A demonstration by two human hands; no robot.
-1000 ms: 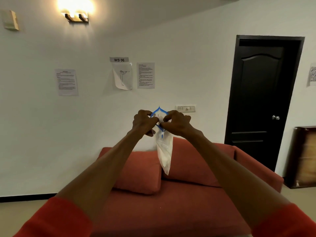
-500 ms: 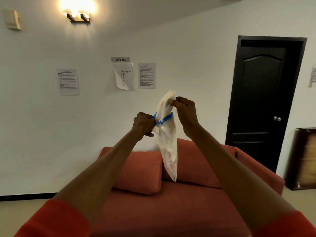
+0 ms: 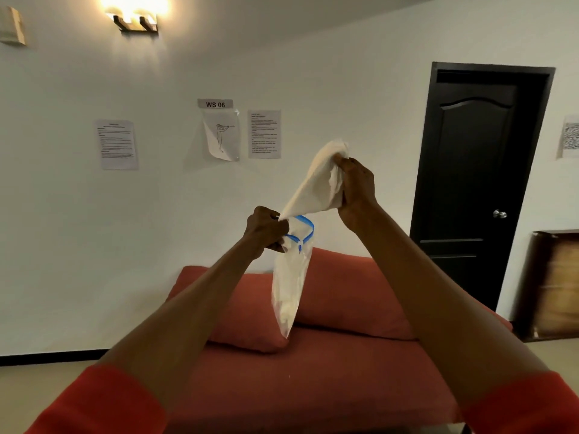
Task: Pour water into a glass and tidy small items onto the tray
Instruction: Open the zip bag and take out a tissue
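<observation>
Both my arms are raised in front of me. My left hand [image 3: 266,228] pinches the blue-rimmed mouth of a clear plastic zip bag [image 3: 289,283], which hangs down over the sofa. My right hand [image 3: 355,186] is higher and to the right, gripping a white cloth [image 3: 316,186] that stretches from the bag's mouth up to my fingers. The lower end of the cloth is still inside the bag's opening. No glass, water or tray shows in this view.
A red sofa [image 3: 313,386] with two cushions [image 3: 244,311] fills the lower middle. Behind it is a white wall with taped papers [image 3: 219,136]. A black door [image 3: 479,183] stands at the right, and a wooden cabinet [image 3: 554,286] at the far right.
My right hand has risen up and to the right, drawing the white cloth out of the bag. My left hand has kept its hold on the bag's mouth, slightly lower.
</observation>
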